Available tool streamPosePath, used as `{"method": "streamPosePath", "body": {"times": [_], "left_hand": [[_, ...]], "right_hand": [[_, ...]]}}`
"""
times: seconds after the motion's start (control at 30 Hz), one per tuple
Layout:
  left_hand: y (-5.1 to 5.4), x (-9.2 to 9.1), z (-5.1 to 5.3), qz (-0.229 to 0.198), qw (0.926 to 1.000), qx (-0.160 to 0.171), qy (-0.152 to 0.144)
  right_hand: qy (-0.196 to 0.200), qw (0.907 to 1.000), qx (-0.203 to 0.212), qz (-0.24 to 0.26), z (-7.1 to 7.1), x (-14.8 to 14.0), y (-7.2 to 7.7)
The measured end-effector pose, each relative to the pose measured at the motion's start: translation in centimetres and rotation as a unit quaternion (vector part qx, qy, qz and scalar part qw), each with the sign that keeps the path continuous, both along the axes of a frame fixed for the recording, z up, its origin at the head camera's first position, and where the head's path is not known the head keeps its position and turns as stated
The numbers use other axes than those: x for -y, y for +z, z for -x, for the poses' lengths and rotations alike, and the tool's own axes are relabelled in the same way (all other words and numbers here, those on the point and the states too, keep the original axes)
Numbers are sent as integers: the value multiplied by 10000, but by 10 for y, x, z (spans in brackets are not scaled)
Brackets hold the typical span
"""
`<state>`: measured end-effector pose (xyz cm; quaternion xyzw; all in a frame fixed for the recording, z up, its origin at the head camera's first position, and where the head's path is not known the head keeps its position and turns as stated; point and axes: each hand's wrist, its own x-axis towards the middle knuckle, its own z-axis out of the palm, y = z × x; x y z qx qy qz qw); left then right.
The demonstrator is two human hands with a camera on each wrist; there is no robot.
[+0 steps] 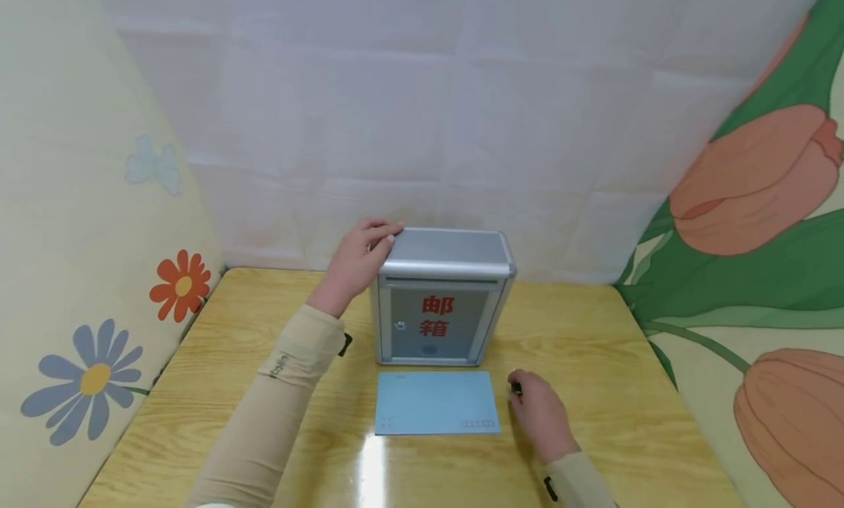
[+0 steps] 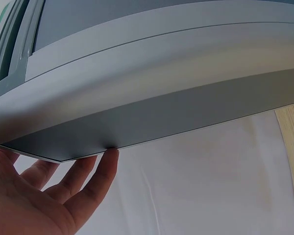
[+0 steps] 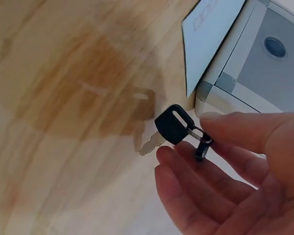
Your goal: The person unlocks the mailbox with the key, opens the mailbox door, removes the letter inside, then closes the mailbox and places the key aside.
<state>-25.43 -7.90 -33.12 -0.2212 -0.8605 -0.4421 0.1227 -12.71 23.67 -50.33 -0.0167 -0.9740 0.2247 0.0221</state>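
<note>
A grey metal mailbox [image 1: 405, 303] with red characters on its door stands upright on the table. My left hand [image 1: 359, 259] rests on its upper left corner; in the left wrist view the fingertips [image 2: 110, 156] touch the edge of a box panel. Low over the table, right of the box, my right hand [image 1: 541, 413] pinches a small ring [image 3: 200, 137] with keys. One black-headed key [image 3: 172, 125] hangs out with its metal blade showing; a second dark piece on the ring is seen edge-on. The door's keyhole lock [image 1: 400, 325] is at the door's left side.
A light blue envelope [image 1: 435, 402] lies flat in front of the mailbox, left of my right hand. The wood-grain table [image 1: 580, 347] meets a white cloth backdrop [image 1: 560, 127] behind, with flower-printed panels [image 1: 86, 222] at both sides.
</note>
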Motion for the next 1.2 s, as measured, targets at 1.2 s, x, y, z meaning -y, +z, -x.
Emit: {"method": "streamPosePath", "body": {"times": [1.2], "left_hand": [[0,0,1,-18,10000,-45,-16]], "right_hand": [[311,9980,151,-523,-5,0,-11]]}}
